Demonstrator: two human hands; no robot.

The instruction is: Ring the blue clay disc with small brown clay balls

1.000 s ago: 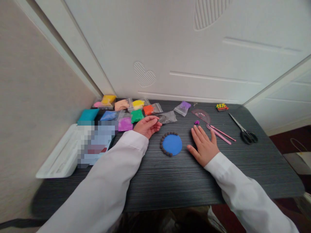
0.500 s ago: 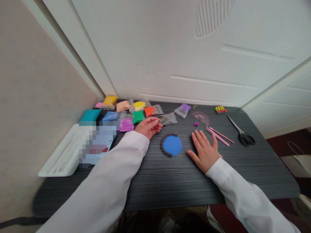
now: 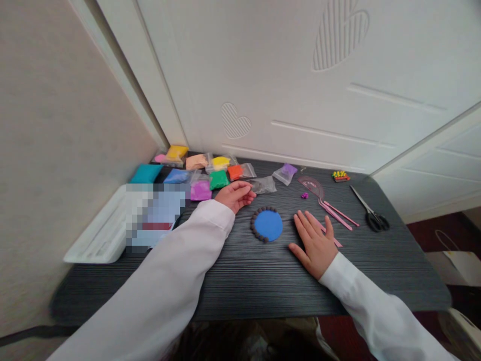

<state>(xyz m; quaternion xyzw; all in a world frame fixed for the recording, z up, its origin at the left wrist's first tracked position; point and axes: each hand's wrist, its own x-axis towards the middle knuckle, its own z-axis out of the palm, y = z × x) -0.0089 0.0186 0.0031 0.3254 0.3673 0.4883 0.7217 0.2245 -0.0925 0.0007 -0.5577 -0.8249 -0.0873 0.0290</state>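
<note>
A flat blue clay disc (image 3: 268,224) lies in the middle of the dark table (image 3: 263,281), with several small dark clay balls (image 3: 256,222) lined along its left and upper rim. My left hand (image 3: 236,194) rests palm up just left and above the disc, fingers curled, next to a clear bag of dark clay (image 3: 264,185). Whether it holds anything is hidden. My right hand (image 3: 314,242) lies flat on the table right of the disc, fingers stretched and together, holding nothing. Pink clay tools (image 3: 334,213) lie just beyond its fingertips.
Bags of coloured clay (image 3: 205,175) crowd the back left, a purple one (image 3: 285,173) further right. A white tray (image 3: 101,235) sits at the left edge. A pink protractor (image 3: 312,185), a purple clay bit (image 3: 304,195), a small clay piece (image 3: 340,176) and scissors (image 3: 370,214) lie at the right.
The view has shifted a little, so everything sits slightly lower and to the right. My right hand has slid a bit toward me. My left hand stays put.
</note>
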